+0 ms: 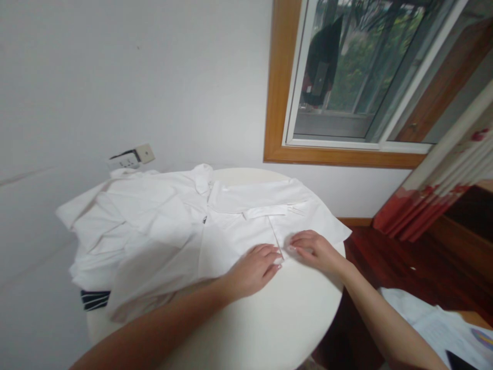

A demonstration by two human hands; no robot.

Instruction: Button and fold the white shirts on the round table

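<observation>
A white shirt [231, 226] lies spread on a round white table [277, 318], its collar toward the wall and its front placket running down the middle. My left hand [252, 270] rests palm down on the shirt's lower hem, fingers stretched out together. My right hand [314, 249] lies just to the right of the placket, fingertips bent and pressing the fabric at the hem. The fingertips of both hands nearly meet at the placket's bottom end. More white cloth [127, 221] is heaped on the table's left side.
A dark striped cloth [94, 299] peeks out under the heap at the left. A wall socket [131, 156] sits behind the table. A wood-framed window [346, 87] is at the upper right, a red-patterned curtain [435, 195] beside it. Papers [442, 329] lie at the lower right.
</observation>
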